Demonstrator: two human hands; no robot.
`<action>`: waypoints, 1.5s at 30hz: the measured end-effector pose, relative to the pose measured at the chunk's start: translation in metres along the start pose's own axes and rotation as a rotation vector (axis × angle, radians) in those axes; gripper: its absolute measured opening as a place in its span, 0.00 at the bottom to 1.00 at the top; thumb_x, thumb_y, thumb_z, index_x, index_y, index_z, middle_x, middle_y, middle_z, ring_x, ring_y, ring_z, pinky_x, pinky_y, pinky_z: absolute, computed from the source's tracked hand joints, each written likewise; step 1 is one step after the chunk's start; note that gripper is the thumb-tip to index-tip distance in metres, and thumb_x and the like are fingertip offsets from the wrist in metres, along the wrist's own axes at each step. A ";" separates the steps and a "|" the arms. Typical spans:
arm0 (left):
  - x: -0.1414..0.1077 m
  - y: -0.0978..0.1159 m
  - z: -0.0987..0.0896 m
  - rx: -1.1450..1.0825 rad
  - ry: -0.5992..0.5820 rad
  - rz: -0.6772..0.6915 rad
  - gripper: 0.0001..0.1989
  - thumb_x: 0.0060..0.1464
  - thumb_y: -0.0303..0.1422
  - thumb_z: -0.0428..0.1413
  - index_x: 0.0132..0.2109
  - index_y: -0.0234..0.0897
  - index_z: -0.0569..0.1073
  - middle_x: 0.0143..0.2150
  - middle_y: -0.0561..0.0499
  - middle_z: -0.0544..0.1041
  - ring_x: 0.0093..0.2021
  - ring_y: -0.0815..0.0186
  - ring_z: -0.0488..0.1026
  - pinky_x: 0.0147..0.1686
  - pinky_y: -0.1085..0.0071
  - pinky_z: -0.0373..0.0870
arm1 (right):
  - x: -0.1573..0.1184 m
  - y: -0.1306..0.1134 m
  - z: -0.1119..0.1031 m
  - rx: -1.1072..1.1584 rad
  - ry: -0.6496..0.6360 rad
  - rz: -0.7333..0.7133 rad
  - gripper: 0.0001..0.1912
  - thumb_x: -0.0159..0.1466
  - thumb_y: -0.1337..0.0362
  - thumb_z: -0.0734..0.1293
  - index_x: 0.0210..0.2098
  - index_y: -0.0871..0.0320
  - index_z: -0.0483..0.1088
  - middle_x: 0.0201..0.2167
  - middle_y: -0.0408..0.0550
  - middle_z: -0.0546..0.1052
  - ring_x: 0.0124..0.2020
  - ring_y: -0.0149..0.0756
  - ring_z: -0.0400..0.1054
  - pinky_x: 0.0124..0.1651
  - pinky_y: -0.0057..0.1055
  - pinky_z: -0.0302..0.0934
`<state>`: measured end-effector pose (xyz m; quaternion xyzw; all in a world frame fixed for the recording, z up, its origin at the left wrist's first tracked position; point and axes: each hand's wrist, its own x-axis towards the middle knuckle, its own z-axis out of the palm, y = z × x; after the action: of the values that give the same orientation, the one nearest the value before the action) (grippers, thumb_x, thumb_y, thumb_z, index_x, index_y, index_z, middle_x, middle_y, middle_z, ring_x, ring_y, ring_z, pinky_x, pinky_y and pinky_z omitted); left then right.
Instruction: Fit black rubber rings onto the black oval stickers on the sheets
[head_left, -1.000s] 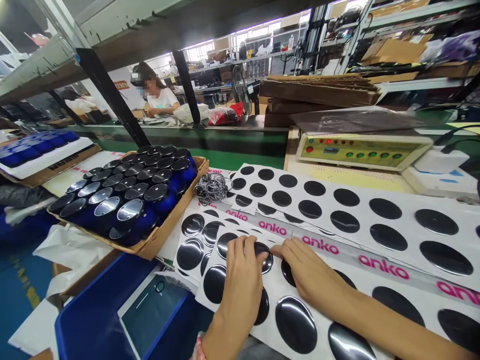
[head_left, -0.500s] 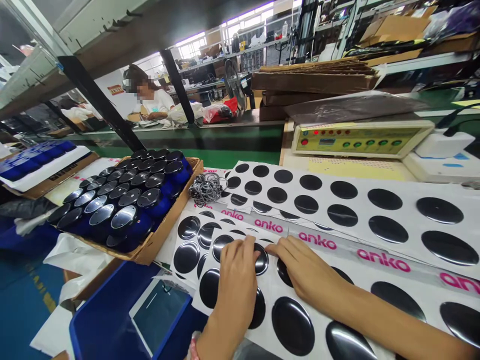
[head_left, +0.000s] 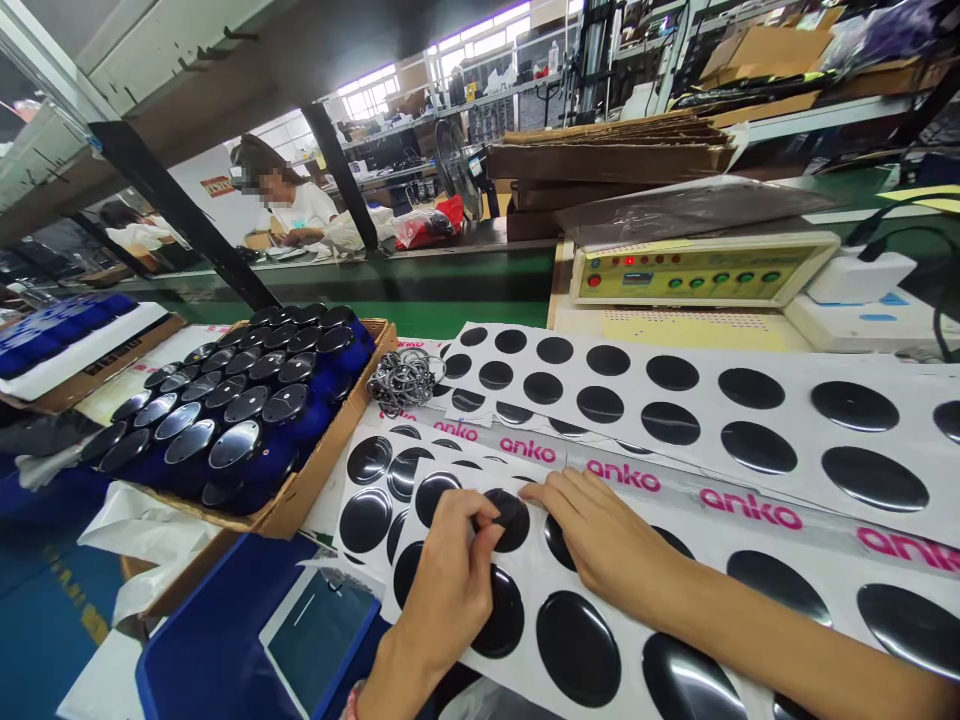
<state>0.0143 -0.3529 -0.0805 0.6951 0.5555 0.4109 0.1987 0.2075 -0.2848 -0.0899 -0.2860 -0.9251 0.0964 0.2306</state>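
I see my left hand (head_left: 450, 575) curled over the near white sheet (head_left: 540, 640), its fingertips pinching narrowly at the edge of one glossy black disc (head_left: 508, 518) that sits on the sheet's upper row. My right hand (head_left: 600, 535) lies flat and open beside it, fingers stretched along the sheet's far edge, touching the sheet just right of that disc and holding nothing. The sheet rests on the worktop (head_left: 450, 318), overlapping more sheets of black discs and a pink "anko" strip (head_left: 622, 475). To the left stands a cardboard tray (head_left: 330, 455) packed with blue jars (head_left: 247, 450), with a bundle of metal rings (head_left: 405, 378) just beside it. A beige control box (head_left: 697, 272) sits behind the sheets.
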 end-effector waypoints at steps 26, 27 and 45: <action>-0.014 0.014 -0.010 0.436 -0.267 0.093 0.13 0.54 0.28 0.60 0.45 0.39 0.67 0.42 0.51 0.74 0.41 0.61 0.69 0.40 0.64 0.70 | 0.002 0.000 0.005 -0.163 0.002 -0.016 0.27 0.49 0.84 0.60 0.45 0.58 0.67 0.36 0.48 0.70 0.37 0.40 0.60 0.40 0.34 0.50; -0.012 0.014 -0.010 0.444 -0.317 0.087 0.13 0.54 0.28 0.60 0.45 0.38 0.66 0.42 0.50 0.72 0.41 0.61 0.69 0.40 0.64 0.70 | 0.002 0.000 0.005 -0.169 0.004 -0.017 0.26 0.50 0.84 0.60 0.45 0.58 0.67 0.36 0.48 0.70 0.37 0.40 0.60 0.41 0.35 0.50; -0.043 -0.008 -0.027 0.451 -0.096 0.384 0.14 0.60 0.24 0.52 0.53 0.36 0.67 0.48 0.45 0.75 0.50 0.59 0.69 0.46 0.60 0.69 | 0.002 0.000 0.008 -0.200 0.025 -0.054 0.26 0.51 0.84 0.57 0.46 0.60 0.66 0.34 0.49 0.70 0.35 0.41 0.58 0.39 0.35 0.48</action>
<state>-0.0137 -0.3954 -0.0859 0.8328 0.4809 0.2738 -0.0162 0.2026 -0.2839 -0.0961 -0.2836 -0.9345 -0.0061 0.2148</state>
